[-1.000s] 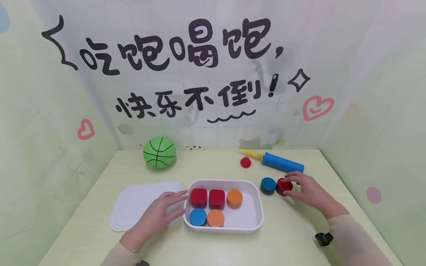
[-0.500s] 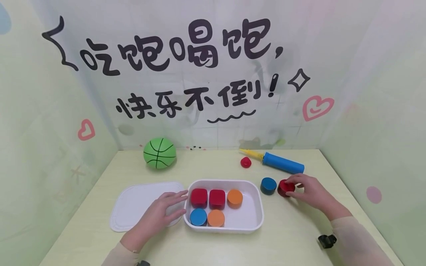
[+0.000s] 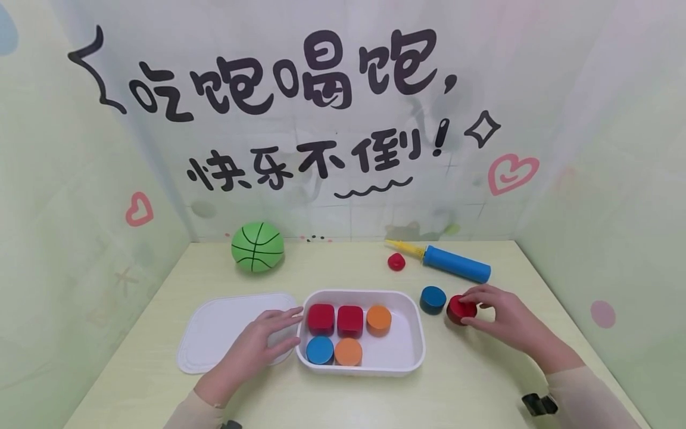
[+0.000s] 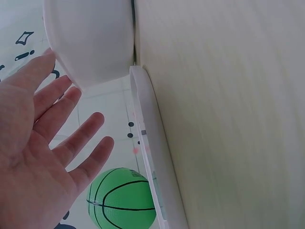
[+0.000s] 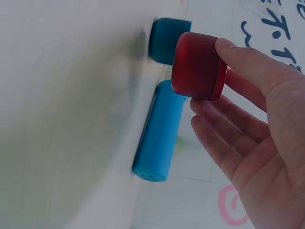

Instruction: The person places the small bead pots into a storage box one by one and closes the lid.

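In the right wrist view, a glossy red cylinder with a seam (image 5: 198, 67), upper centre, is pinched by the right hand (image 3: 504, 316); whether it clears the pale wooden table (image 3: 455, 387) is hard to tell. The head view puts it right of centre, beside a dark blue cylinder (image 3: 433, 300). There, a white rectangular box (image 3: 375, 372), lower centre, contains two red rounded-square blocks (image 3: 336, 320), two orange cylinders (image 3: 349, 351) and a blue cylinder (image 3: 320, 350). The left hand (image 3: 257, 342), fingers extended at its left rim, partly hides a flat white lid (image 3: 225, 322). A green ball (image 3: 257, 246) and blue-and-yellow pump (image 3: 455, 264) lie behind.
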`<state>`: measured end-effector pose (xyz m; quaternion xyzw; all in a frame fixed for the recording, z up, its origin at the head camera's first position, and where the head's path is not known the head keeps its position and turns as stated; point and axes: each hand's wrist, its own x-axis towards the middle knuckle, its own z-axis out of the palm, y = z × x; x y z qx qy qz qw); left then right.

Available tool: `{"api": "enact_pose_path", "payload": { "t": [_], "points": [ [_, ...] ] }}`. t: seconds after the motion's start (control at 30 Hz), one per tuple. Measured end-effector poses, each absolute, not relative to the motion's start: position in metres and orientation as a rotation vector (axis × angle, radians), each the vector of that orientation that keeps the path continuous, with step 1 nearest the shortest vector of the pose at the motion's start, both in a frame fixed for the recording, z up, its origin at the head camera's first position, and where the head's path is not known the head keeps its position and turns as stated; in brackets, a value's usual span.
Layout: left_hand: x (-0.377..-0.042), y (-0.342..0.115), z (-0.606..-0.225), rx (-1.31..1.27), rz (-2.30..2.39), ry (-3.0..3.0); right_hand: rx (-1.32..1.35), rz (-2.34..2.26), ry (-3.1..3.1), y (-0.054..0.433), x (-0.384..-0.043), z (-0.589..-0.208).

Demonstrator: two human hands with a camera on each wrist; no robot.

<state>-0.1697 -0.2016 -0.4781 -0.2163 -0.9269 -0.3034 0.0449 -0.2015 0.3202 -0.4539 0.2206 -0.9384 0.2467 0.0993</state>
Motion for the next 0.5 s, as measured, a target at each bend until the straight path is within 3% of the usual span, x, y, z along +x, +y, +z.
{"api": "enact_pose_path", "payload": {
  "t": [0.5],
  "points": [
    [-0.169, -0.2, -0.476, -0.655, -0.911, -2.846, 0.885, 0.711, -2.621, 0.276, -0.18, -0.418]
  ]
}}
